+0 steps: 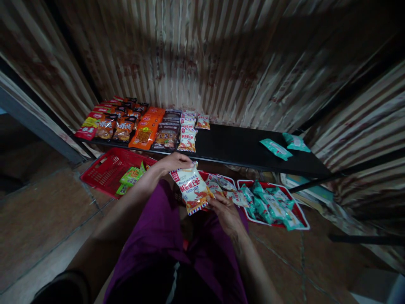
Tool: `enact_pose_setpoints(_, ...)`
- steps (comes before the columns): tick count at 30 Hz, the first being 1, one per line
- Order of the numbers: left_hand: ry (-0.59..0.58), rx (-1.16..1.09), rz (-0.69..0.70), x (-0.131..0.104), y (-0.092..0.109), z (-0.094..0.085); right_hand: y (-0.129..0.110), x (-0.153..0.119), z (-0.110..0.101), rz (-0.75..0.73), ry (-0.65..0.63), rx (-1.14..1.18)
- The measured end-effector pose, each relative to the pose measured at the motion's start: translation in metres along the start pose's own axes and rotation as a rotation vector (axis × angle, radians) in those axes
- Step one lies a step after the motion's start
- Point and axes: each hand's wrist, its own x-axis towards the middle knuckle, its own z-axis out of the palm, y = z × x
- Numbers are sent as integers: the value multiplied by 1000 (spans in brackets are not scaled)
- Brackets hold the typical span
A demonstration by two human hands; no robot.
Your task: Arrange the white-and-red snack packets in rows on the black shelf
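Between my hands is a white and orange snack bag (192, 188) with a striped edge, tilted and facing up. My left hand (176, 162) pinches its top edge. Its lower right corner is gripped by my right hand (224, 210). Behind the bag, a basket holds more white snack bags (221, 182), partly hidden by my right hand and the held bag. Matching white bags (187, 139) lie in a column on the black shelf (230, 141), with one more bag (203, 121) beside them at the back.
On the shelf's left lie red, black and orange snack packs (147, 128); two teal packs (276, 149) lie at its right. Below stand a red basket (104, 171) with green packs and a white-rimmed basket (308, 227) full of teal packs. Corrugated sheeting (190, 55) backs the shelf.
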Motion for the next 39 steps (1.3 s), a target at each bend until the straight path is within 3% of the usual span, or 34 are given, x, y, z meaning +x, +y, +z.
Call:
enact_pose_setpoints(6,225,12,71,6,-1,9,4,1,1,-13,103,79)
enact_pose_setpoints(10,303,16,169,9,-3,21,4,2,5,-71,195,151)
enact_pose_setpoints(24,272,59,137,19,2,32,6,4,13,-87,226,434)
enact_pose_setpoints(31,193,-149,39,5,-9,23,9,8,13,-170,359,516)
enact_pose_setpoints(36,121,-301,-48,-7,-30,46,14,13,16,-204,389,532)
enact_pose_setpoints(39,223,-412,-76,-8,-36,65,18,14,18,-267,449,481)
